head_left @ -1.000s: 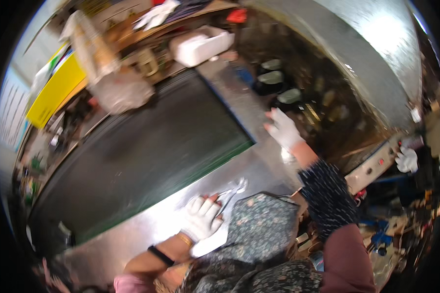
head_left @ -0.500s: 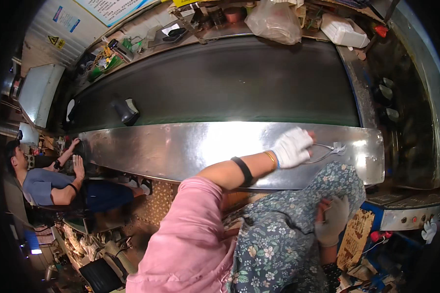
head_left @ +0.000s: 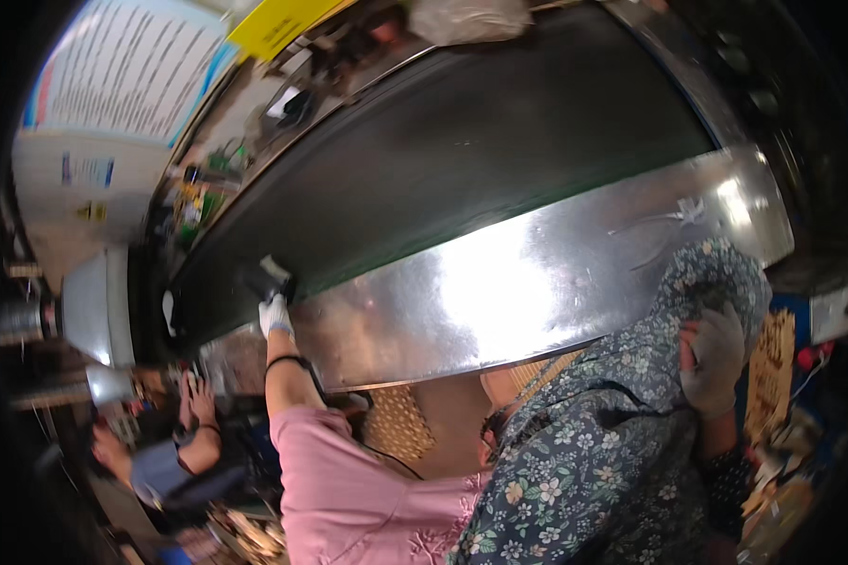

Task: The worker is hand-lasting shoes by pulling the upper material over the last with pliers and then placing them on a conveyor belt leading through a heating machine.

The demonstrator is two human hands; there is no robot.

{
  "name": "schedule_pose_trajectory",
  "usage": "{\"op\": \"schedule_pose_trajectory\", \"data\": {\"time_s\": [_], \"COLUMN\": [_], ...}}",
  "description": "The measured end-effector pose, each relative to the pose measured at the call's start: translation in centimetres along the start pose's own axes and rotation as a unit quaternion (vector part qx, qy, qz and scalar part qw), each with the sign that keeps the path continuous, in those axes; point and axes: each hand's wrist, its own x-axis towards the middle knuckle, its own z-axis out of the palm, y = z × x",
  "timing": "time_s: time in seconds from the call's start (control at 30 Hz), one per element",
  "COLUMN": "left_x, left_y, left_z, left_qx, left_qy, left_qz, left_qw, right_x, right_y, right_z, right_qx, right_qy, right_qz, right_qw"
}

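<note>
- The left hand [head_left: 275,315], in a white glove, is stretched far out to the left of the frame, where it is closed around a small dark block [head_left: 266,281] with a pale top.
- The block is held right at the line where the dark conveyor belt [head_left: 462,160] meets the shiny metal ledge [head_left: 537,282]; whether it rests on the belt or is lifted clear cannot be told.
- A black wristband [head_left: 287,361] is seen on the left wrist, with a pink sleeve [head_left: 339,490] running back toward the lower middle of the frame.
- The right hand [head_left: 716,358], also gloved, is kept low at the right, pressed against a bundle of flowered cloth [head_left: 622,443]; its fingers are curled into the fabric, though how firmly it is gripped cannot be told.
- So the block lies at the far left, at the fingertips of the left hand and well apart from the right; the left arm alone is near it.
- The belt's long axis is seen sweeping from lower left to upper right, and the ledge follows it just below.
- A thin metal tool [head_left: 674,215], perhaps tweezers, is left lying on the ledge at the upper right, nearer the right hand, untouched.
- Another person [head_left: 174,461] is seated at the lower left, hands raised, apart from all this.
- A printed poster [head_left: 127,71] is seen at the upper left.
</note>
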Motion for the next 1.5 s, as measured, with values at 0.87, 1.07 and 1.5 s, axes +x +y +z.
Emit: {"op": "schedule_pose_trajectory", "data": {"time_s": [0.87, 1.07, 1.5], "left_x": [-14.9, -12.1, -24.9], "left_y": [22.1, 24.1, 25.4], "left_z": [21.2, 16.4, 18.3], "left_qx": [-0.120, 0.334, -0.190], "left_qy": [-0.338, -0.261, -0.521], "left_qz": [0.305, 0.390, 0.114], "left_qw": [0.882, 0.818, 0.824], "right_x": [1.1, 1.1, -0.4], "right_y": [0.4, 0.1, 0.9], "right_z": [-0.9, -0.7, -2.7], "right_qx": [0.032, 0.050, 0.126], "right_qy": [0.000, 0.070, 0.001], "right_qz": [-0.004, -0.007, 0.056], "right_qw": [0.999, 0.996, 0.990]}}
